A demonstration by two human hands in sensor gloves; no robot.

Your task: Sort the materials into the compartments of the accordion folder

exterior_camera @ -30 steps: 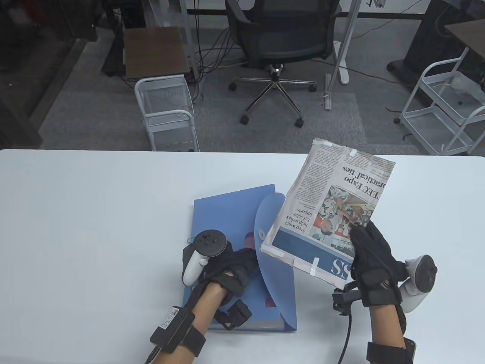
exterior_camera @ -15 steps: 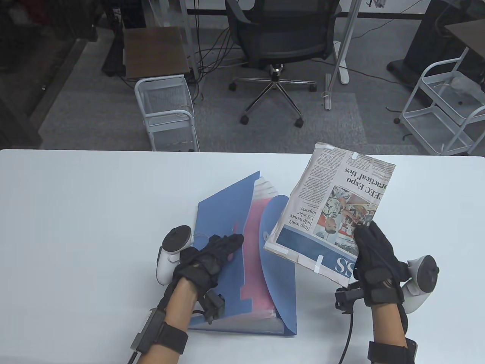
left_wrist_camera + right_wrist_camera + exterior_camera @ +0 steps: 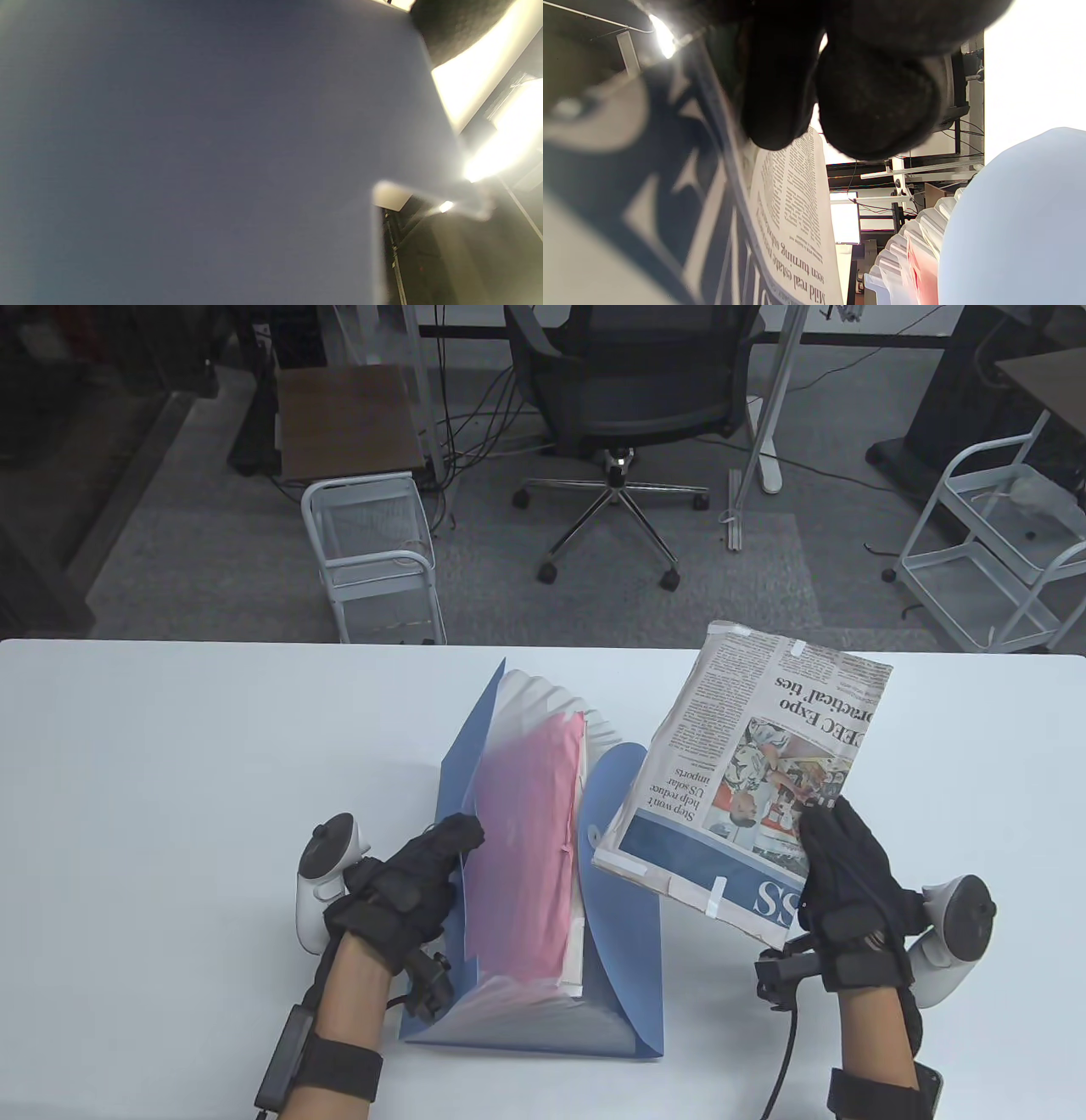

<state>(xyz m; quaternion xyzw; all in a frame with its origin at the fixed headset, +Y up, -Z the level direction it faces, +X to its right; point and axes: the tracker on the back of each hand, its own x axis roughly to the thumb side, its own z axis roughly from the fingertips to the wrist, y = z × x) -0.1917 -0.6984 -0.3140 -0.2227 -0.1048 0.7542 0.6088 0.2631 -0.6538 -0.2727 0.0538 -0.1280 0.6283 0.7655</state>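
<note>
The left hand has pulled the front cover of the accordion folder wider, so pink-filled compartments now stand open on the tabletop. The right hand keeps gripping the folded newspaper just beside it, ready for insertion.

- The blue accordion folder lies near the middle of the white worktop, towards its near edge, fanned open with pink sheets showing in its pockets.
- The left hand grips the folder's left cover and holds it raised.
- The folder's rounded flap lies open to the right on the worktop.
- The right hand holds a folded, taped newspaper by its near corner, lifted above the worktop just right of the folder.
</note>
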